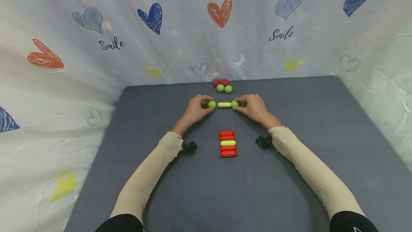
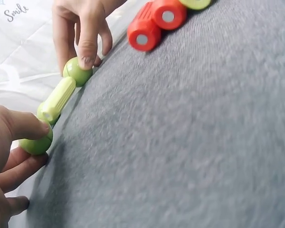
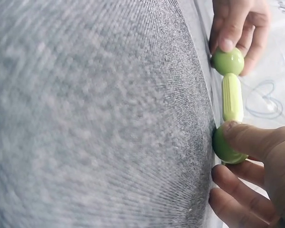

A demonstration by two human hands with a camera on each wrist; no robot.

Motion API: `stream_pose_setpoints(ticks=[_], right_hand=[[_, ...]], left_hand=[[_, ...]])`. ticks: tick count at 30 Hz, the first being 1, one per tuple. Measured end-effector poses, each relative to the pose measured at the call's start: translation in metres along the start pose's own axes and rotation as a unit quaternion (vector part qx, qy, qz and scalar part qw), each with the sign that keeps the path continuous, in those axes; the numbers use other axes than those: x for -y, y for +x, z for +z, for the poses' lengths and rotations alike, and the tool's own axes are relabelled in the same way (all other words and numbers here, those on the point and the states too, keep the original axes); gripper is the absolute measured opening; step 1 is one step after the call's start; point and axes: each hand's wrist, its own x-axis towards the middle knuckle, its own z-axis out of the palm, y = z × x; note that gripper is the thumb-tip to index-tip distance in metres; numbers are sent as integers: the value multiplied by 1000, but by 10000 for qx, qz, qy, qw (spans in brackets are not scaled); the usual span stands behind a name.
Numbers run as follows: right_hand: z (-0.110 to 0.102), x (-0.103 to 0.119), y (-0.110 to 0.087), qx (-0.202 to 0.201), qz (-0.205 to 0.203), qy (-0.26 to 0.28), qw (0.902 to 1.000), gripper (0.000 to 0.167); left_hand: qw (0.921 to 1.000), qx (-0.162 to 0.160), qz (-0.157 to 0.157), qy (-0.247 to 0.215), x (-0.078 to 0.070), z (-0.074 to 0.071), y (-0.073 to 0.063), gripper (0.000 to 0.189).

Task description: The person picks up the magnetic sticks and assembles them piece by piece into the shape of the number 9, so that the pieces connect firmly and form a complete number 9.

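In the head view my left hand (image 1: 197, 109) pinches a green ball (image 1: 211, 104) between thumb and fingers. Facing it, my right hand (image 1: 254, 108) pinches a second green ball (image 1: 235, 104). A ridged yellow-green magnetic rod (image 1: 224, 105) lies between the two balls. Its right end touches the right ball. Its left end stands a narrow gap from the left ball in the head view. The left wrist view shows the rod (image 2: 61, 97) with its near end facing the ball (image 2: 37, 143) in my left hand. Fingers partly cover both balls.
Beyond the hands, two red balls (image 1: 220, 82) and two green balls (image 1: 224, 88) sit clustered near the grey table's (image 1: 167, 92) back edge. Nearer, several red rods (image 1: 228, 154) and one yellow-green rod (image 1: 228, 143) lie in a stacked row. A printed curtain hangs behind.
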Motion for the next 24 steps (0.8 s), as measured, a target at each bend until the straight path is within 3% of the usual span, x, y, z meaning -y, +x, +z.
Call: stream_pose_setpoints(ticks=[16,24], right_hand=[[5,-1,0,-148,-104,-98,9998,36],[9,-2,-1,-176,26,878,9960,35]], left_hand=[[9999,-61,-106,-115,-1,7,-3,31],[9998,-148,15,-153,-1,8,-2,32]])
